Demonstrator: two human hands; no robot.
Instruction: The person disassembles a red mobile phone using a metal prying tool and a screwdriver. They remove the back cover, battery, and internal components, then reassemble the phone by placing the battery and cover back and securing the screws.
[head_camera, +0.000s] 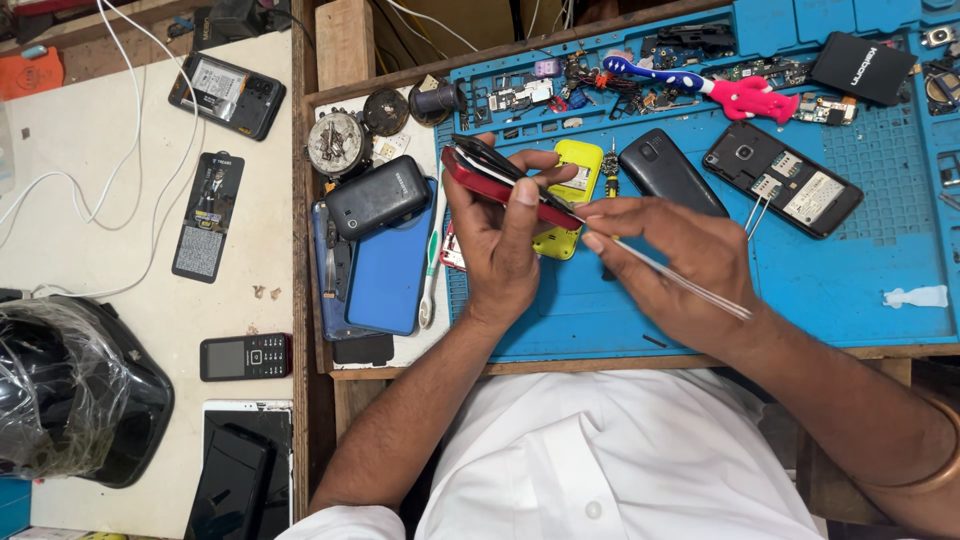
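So the left hand (500, 235) has its grip wrapped around a red phone (490, 180), held up tilted over the blue mat (850, 280) on the tabletop. The right hand (670, 260) pinches thin metal tweezers (680, 280), tips right at the phone's edge. A yellow phone (575, 165) lies just beneath them, with a dark phone (665, 170) beside it and a pink-and-blue toothbrush (700, 85) further back.
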